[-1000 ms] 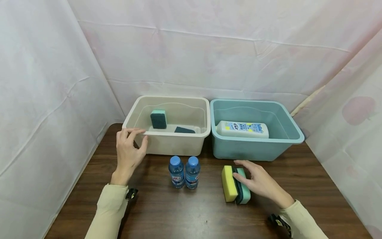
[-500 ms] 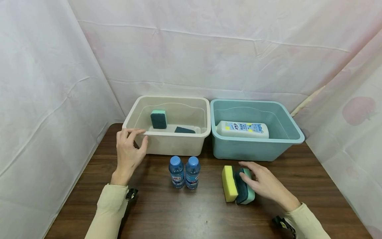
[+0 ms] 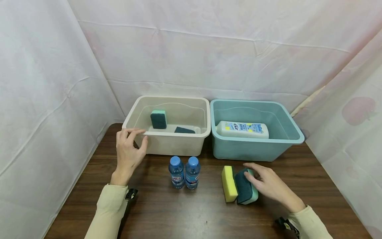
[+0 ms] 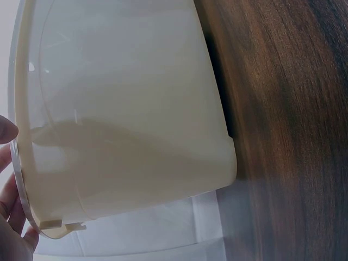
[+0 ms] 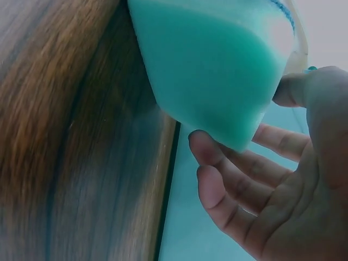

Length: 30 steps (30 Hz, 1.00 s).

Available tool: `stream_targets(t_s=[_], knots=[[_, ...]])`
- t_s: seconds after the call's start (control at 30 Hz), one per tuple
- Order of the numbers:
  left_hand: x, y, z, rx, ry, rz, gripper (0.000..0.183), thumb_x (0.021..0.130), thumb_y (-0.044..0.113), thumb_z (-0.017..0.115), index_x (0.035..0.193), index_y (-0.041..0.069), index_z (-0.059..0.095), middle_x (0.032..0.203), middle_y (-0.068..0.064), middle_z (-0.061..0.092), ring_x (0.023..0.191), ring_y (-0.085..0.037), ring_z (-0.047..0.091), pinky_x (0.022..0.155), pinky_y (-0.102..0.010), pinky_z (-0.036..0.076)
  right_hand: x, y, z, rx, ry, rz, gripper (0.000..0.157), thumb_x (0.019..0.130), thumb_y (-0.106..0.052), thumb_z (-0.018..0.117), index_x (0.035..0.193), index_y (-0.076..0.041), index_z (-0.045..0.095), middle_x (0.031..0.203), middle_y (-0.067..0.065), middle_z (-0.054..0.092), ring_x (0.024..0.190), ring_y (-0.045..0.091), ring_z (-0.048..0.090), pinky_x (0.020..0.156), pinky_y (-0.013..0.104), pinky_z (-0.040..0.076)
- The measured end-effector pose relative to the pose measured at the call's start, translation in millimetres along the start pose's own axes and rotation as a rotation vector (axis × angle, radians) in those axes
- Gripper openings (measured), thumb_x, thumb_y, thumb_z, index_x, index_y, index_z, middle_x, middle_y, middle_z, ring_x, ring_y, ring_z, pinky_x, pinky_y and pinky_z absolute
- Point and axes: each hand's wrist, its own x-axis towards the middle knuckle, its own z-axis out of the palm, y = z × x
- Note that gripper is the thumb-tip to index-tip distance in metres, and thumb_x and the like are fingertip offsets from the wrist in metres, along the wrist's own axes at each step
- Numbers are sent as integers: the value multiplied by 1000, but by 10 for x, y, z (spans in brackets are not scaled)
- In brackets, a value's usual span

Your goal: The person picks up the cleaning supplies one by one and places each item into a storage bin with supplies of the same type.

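Observation:
My right hand point(image 3: 273, 186) holds a mint-green sponge point(image 3: 247, 187) with a dark scouring pad, thumb on the pad side and fingers at its far end. This sponge stands at an angle on the table; its near left corner is close to a yellow sponge point(image 3: 229, 184) standing on edge. In the right wrist view the green sponge's foam side point(image 5: 212, 70) shows, with fingertips at its corner. My left hand point(image 3: 128, 154) rests at the front left rim of the beige bin point(image 3: 176, 144), fingers over the rim and thumb outside it.
Two blue-capped water bottles point(image 3: 176, 176) stand side by side before the beige bin. Inside that bin are two dark-padded sponges point(image 3: 159, 120). A blue-green bin point(image 3: 247, 149) beside it holds a white detergent bottle point(image 3: 243, 129) lying down. White curtains point(image 3: 191, 59) enclose the table.
My right hand has moved rightward with the green sponge, which has swung away from the yellow one and shows more of its dark pad. My left hand has stayed in place.

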Motion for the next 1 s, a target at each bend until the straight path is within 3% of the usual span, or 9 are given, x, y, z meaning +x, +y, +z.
stream_targets(t_s=[0.17,0.37,0.43,0.63,1.0], knots=[[-2,0,3,0,2,2,20,88,11,78,108,7,79,110,-19,66,105,-44,54,92,-60,42,-9,27,-14,2,-10,23,45,111,-39,57,144,-10,65,137,8,73,93,7,71,80,36,59],[-5,-7,6,4,3,4,20,88,11,78,108,7,79,109,-19,65,104,-44,53,91,-60,42,-21,29,-26,-4,-8,26,40,111,-30,56,144,-9,65,137,11,72,104,19,74,84,42,59],[-6,-11,6,6,-2,4,20,89,11,78,108,7,79,109,-19,65,104,-44,53,92,-60,42,-23,29,-28,0,-10,34,40,111,-30,56,144,-9,65,136,11,73,100,17,73,82,41,58],[-10,-16,9,8,-1,2,20,89,12,78,108,7,79,109,-19,66,105,-44,53,92,-60,42,-27,30,-14,16,-9,43,43,109,-37,61,140,-9,68,111,1,78,70,-1,58,70,27,52],[-1,-13,15,8,7,3,19,88,10,78,107,7,79,109,-19,65,104,-44,54,91,-61,42,-31,37,-56,40,-17,30,39,107,-32,66,138,-9,69,76,-11,60,67,-1,57,66,24,51]])
